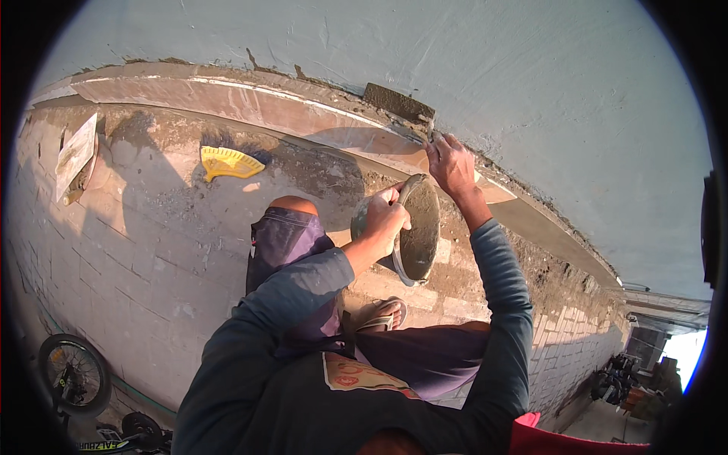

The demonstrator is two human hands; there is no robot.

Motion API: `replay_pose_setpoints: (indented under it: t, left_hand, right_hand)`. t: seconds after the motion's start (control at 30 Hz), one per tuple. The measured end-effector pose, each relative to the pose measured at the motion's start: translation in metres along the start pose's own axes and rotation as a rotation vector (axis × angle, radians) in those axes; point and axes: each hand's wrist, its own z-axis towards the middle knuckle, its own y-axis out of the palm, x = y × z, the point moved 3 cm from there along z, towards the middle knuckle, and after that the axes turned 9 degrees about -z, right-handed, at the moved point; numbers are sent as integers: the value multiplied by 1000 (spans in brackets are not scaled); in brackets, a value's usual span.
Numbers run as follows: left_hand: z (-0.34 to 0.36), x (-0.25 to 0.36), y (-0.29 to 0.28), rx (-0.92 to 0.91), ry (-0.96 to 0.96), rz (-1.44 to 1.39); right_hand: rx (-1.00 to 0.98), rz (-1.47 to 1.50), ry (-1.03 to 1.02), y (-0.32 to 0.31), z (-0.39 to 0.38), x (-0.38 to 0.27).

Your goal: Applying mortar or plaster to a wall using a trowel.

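My left hand (387,220) grips the rim of a round bucket (418,231). The bucket is tilted, its mouth turned to the right, and grey mortar coats its inside. My right hand (453,163) is at the top edge of the tile skirting (303,119) along the wall, just above the bucket. Its fingers are curled together against the edge, and whatever they hold is hidden. Left of those fingers, a dark grey rectangular patch (398,102), which looks like mortar, lies along the rough strip above the tiles.
A yellow broom head (231,162) with dark bristles lies on the dusty paving. Farther left is a pale flat board (77,158). A bicycle wheel (73,375) shows at lower left. The grey-blue wall (546,98) rises ahead; dark clutter (616,383) stands at far right.
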Motion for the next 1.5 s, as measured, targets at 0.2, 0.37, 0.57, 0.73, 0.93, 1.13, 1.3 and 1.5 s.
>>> replay_pose_setpoints:
  t: [0.2, 0.37, 0.57, 0.73, 0.93, 1.13, 1.3, 1.5]
  left_hand:
    - [-5, 7, 3, 78, 91, -15]
    - [-2, 5, -4, 88, 114, 2]
    - [-2, 9, -8, 79, 144, -18]
    - [-1, 10, -10, 71, 187, 32]
    - [-3, 11, -9, 72, 182, -13]
    - [-5, 11, -8, 65, 121, -4]
    - [-1, 9, -16, 74, 158, -16]
    - [-1, 10, -12, 54, 201, -34]
  right_hand:
    - [-39, -17, 42, 4, 13, -25]
    - [-60, 3, 79, 5, 16, -32]
    - [-11, 58, 60, -4, 11, -42]
    - [-102, 52, 72, 0, 11, -40]
    - [-97, -31, 131, 0, 21, -38]
    - [0, 89, 101, 8, 10, -31]
    - [-115, 26, 203, 5, 15, -31]
    - [-9, -45, 96, 7, 14, -30]
